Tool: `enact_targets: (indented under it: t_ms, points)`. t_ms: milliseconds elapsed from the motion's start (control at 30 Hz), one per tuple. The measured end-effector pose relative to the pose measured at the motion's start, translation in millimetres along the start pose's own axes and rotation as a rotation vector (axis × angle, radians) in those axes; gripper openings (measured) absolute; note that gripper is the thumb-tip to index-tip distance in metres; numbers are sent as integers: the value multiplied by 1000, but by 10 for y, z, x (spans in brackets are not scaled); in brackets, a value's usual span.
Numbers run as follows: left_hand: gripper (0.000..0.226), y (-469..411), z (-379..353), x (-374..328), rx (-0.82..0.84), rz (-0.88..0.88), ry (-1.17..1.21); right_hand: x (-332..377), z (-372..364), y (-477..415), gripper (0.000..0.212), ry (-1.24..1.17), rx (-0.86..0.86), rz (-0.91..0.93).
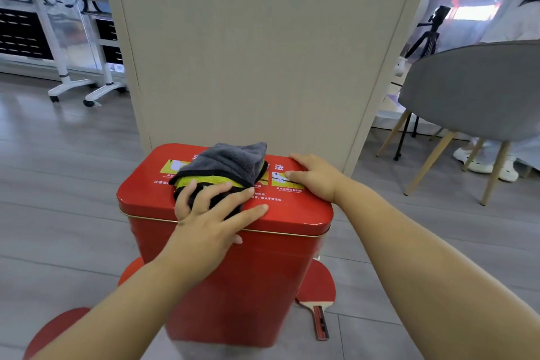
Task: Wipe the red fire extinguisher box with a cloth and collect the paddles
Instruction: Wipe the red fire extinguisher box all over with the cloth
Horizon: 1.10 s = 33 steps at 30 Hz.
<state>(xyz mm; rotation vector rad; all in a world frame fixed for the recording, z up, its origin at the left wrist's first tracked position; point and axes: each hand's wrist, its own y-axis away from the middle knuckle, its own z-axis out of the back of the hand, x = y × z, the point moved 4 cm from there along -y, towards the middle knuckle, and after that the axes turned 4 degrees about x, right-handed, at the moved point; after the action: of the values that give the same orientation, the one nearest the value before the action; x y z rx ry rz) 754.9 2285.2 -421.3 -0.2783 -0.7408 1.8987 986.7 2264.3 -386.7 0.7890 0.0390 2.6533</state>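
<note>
Pressing the cloth (225,165) onto the top of the red fire extinguisher box (248,286), the left grip (210,213) lies wide, fingers spread flat over the bunched fabric (not curled round it). The right grip (314,174), also wide and holding nothing, rests on the box's far right side. To wipe well, brace with that hand and sweep edge to edge under even pressure. One paddle (317,286) lies on the floor (73,184) beside the box's right foot; red discs (55,330) at the left look like others.
</note>
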Motion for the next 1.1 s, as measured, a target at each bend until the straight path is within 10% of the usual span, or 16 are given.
enact_targets:
  t_ms: [633,1100]
  points:
    - [47,-142,-163,373,-6,-296,137,-113,-113,961,66,99,-271,-286]
    - [77,110,318,-816,165,169,210,-318,-244,1157,70,-528,-251,-95]
